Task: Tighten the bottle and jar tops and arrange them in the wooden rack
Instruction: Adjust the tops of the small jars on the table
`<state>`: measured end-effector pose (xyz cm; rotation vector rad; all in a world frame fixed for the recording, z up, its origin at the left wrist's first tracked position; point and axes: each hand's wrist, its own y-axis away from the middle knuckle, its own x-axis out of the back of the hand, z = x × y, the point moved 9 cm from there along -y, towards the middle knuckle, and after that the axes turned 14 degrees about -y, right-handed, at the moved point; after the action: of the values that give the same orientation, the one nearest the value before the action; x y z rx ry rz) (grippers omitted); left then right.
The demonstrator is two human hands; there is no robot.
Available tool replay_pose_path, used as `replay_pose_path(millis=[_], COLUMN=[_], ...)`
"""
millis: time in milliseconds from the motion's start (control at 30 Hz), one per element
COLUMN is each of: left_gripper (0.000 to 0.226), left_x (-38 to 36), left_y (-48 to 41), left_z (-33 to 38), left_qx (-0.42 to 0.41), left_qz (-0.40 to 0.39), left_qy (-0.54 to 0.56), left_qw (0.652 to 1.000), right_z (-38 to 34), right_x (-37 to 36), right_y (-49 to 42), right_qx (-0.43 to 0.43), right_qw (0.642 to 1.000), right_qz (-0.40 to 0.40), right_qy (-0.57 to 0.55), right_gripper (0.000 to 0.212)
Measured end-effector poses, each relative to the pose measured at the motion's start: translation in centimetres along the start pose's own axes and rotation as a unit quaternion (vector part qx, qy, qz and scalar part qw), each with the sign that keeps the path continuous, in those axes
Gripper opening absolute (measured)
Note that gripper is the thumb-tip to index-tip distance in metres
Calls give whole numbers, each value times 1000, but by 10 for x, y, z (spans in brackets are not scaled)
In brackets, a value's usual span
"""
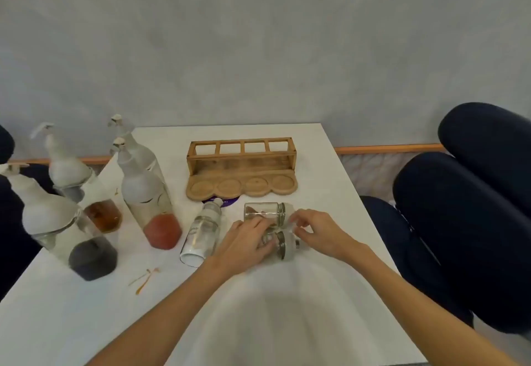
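A: What have you got under your hands?

B: Your left hand (247, 243) lies over a small glass jar (270, 240) resting on its side on the white table (316, 164), fingers wrapped round its body. Your right hand (319, 233) pinches the jar's white cap (290, 246), thumb and fingers narrowed on it. The cap sits over a metal threaded collar.

A: And the other jars?

B: A second jar (263, 212) lies on its side just behind, touching your fingers, also clear glass with a white cap pointing right. A third small bottle (202, 230) lies to your left, its open-looking base toward you and its cap toward the rack.

A: Where is the rack?

B: The wooden rack (242, 170) stands at the far middle of the table, four round hollows in front, four frames behind, all bare.

A: Anything crowding you?

B: Four tall frosted bottles stand at the left: one with red liquid (149, 193), one with amber (83, 181), one with dark (66, 227), and one behind (126, 132). Dark chair cushions (465, 222) sit right of the table.
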<state>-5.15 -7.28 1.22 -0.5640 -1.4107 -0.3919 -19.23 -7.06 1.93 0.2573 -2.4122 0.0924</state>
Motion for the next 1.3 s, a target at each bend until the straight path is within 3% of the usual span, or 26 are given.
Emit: replay_pose_path(millis=[167,400,567,833,1000,1167,1300], left_gripper=[70,77,75,72,76,67,66], left_x=[-28,-32,-29,-22,-19,-23,-27], left_y=[8,6,7,0,-11,-26,-40], left_z=[-6,-8,-10,-2,22,51,70], left_qx=[17,52,75,115,120,133,115], left_qz=[-88,-94,-71,-14,-6,-10,-1], left_qy=[-21,-28,-25,149,261,409,449], left_qw=[996,994,994,982,958,903,886], right_z=[8,17,28,15,2,-4,5], right_x=[-17,-26,-17,24,49,75,85], right_y=[5,7,9,8,10,17,27], right_qx=[-45,-73,-89,-57,-34,-6,-10], right_qw=[998,992,990,973,974,975,972], right_qz=[-49,-76,-47,33,52,92,123], right_qy=[-16,-72,-102,-219,-218,-201,-199], right_gripper=[35,44,43,32,22,28,42])
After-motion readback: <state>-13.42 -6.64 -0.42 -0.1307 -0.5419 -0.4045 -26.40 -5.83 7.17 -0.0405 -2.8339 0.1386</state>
